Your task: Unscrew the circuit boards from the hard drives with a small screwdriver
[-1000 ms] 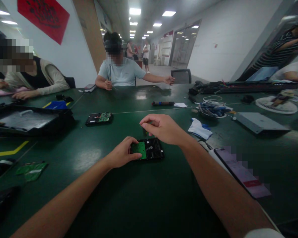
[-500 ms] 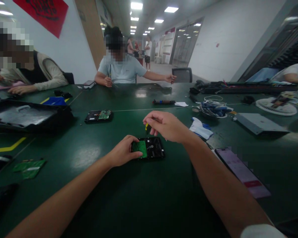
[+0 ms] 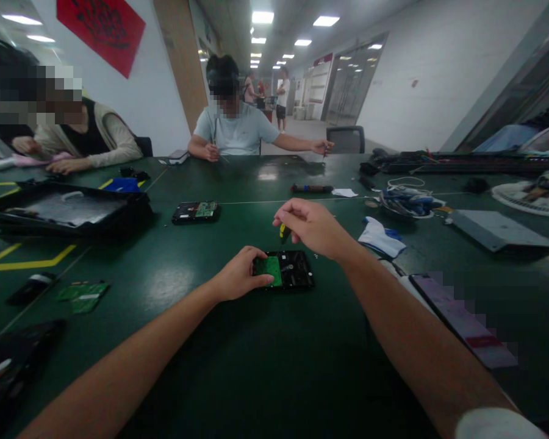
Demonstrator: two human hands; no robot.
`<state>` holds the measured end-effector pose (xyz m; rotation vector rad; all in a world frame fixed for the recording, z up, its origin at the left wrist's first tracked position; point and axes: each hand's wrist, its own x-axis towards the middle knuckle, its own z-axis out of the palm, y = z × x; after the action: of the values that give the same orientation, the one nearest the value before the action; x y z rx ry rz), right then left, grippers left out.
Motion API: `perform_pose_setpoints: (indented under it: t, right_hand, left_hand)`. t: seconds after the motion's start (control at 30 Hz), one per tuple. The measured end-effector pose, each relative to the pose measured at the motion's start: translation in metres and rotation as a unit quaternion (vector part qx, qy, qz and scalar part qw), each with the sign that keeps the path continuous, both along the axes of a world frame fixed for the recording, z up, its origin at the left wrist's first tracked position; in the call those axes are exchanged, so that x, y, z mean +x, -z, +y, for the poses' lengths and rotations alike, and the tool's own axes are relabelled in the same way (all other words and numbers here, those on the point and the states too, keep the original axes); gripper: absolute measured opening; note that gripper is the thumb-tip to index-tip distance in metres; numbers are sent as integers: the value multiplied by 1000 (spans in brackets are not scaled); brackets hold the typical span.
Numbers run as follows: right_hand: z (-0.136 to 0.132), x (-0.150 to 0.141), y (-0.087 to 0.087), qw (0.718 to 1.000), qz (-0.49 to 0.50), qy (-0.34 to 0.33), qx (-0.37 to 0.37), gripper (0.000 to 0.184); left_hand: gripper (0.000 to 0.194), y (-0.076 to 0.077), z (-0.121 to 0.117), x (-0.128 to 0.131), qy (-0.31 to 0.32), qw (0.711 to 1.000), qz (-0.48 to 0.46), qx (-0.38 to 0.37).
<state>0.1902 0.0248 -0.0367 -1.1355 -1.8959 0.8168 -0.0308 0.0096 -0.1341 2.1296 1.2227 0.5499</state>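
A black hard drive [image 3: 297,271] with a green circuit board [image 3: 272,268] lies flat on the dark green table. My left hand [image 3: 240,274] grips its left end, thumb along the near side and fingers at the far side. Above the drive's far edge, my right hand [image 3: 308,222] pinches a small screwdriver [image 3: 283,231] with a yellow and black handle. Its thin shaft points down at the far edge of the drive; whether the tip sits in a screw cannot be made out. Tiny screws [image 3: 316,256] lie just right of the drive.
Another hard drive [image 3: 195,211] lies further back left. Left are a black tray-like casing [image 3: 68,210] and a loose circuit board [image 3: 83,296]. To the right sit a white glove [image 3: 379,236], a phone [image 3: 460,317] and a grey metal box [image 3: 503,230]. A co-worker [image 3: 238,131] sits opposite.
The whole view has shifted, so everything appears further right. Both hands keep their hold on the hard drive and the screwdriver, with little visible movement.
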Motion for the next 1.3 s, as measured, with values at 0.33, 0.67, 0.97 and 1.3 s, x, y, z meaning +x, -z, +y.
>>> perform_pose_setpoints:
  t: [0.33,0.67,0.97,1.3]
  right_hand:
    - [2,8,1,999,-6,-30,12,18]
    - [2,1,4,993,72,-61,-78,22]
    - [2,4,1,999,32,29,-15,13]
    - [8,8,6,995,66,-46,-60,24]
  left_hand:
    - [56,7,7,-6,35,999,-23,27]
    - [58,8,7,-4,18,999,-20,19]
    - [57,3,5,-4,18,1000,-13,18]
    - [58,2,5,-4,25,1000,-7,13]
